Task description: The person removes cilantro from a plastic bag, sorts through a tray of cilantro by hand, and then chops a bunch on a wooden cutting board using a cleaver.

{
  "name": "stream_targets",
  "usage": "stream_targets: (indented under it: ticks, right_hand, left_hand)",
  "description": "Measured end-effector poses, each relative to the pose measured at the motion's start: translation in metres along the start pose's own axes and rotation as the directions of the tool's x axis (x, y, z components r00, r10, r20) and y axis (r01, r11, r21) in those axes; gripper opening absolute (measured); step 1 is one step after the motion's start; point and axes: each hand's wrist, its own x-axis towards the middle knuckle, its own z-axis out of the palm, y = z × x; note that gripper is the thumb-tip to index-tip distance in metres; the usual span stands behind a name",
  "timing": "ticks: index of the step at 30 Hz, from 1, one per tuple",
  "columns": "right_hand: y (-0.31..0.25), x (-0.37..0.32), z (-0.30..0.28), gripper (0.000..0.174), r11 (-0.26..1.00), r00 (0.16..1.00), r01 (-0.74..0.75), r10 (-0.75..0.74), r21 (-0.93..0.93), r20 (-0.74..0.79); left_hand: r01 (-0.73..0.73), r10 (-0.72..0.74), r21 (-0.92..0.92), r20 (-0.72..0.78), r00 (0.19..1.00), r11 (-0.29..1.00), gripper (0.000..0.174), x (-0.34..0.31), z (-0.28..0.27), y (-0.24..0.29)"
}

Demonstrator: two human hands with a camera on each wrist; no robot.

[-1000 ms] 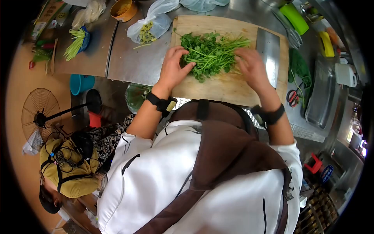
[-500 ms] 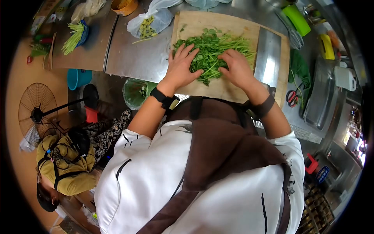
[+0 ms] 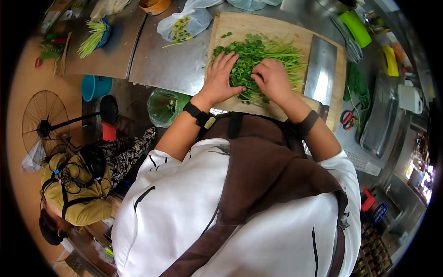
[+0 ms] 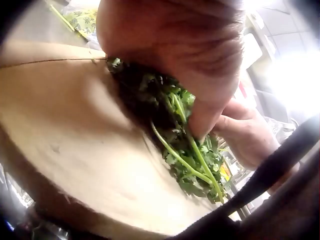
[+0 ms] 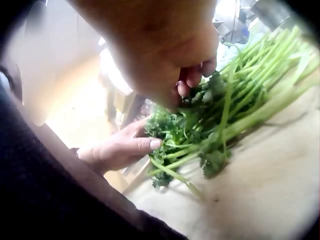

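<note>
A bunch of cilantro [image 3: 249, 48] lies across a wooden cutting board [image 3: 286, 25], leaves to the left and pale stems fanned to the right. My left hand [image 3: 222, 82] rests on the leafy end, fingers straight and spread, thumb along the near edge. Close beside it, my right hand [image 3: 273, 81] has its fingers curled into the middle of the bunch and pinches some of it. Curled fingertips press among leaves and stems in the right wrist view, where the cilantro [image 5: 235, 125] spreads beneath them. A cleaver [image 3: 320, 69] lies flat on the board's right side.
Scissors [image 3: 348, 117] and a green cloth [image 3: 356, 85] lie right of the board, beside a metal tray [image 3: 380, 115]. A plastic bag [image 3: 196, 23] sits to the left. Below the counter edge hangs a green-lined bin [image 3: 164, 108]. Another person [image 3: 78, 189] is at the left.
The right hand has moved left from the stems to the middle of the cilantro, and its fingers have curled in. The left hand has spread over the leaves. The bunch looks more gathered.
</note>
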Motion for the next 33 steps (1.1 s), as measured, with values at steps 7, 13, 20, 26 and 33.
stream_targets:
  ticks: [7, 13, 20, 26, 33]
  right_hand:
    - [0.006, -0.005, -0.026, 0.005, 0.746, 0.952, -0.304, 0.269, 0.592, 0.149]
    - [0.016, -0.021, -0.057, 0.008, -0.196, 0.781, -0.406, 0.432, 0.892, 0.451]
    - [0.031, -0.032, -0.084, 0.017, -0.272, 0.846, -0.207, 0.433, 0.94, 0.312]
    - [0.03, -0.029, -0.089, 0.02, 0.333, 0.72, -0.521, 0.666, 0.786, 0.195]
    - [0.009, -0.017, -0.096, 0.021, -0.058, 0.79, -0.261, 0.561, 0.964, 0.248]
  left_hand:
    - [-0.039, 0.025, -0.312, -0.05, 0.998, 0.949, 0.09, -0.009, -0.008, -0.007]
    - [-0.08, 0.065, -0.21, -0.077, 0.995, 0.974, 0.071, -0.017, -0.01, -0.011]
    - [-0.117, 0.103, -0.173, -0.086, 0.991, 0.978, 0.064, -0.011, -0.013, -0.009]
    - [-0.262, 0.263, 0.04, -0.261, 0.929, 0.964, 0.055, 0.002, -0.035, 0.025]
    - [-0.237, 0.233, -0.496, -0.07, 0.97, 0.835, 0.053, 0.045, -0.014, 0.083]
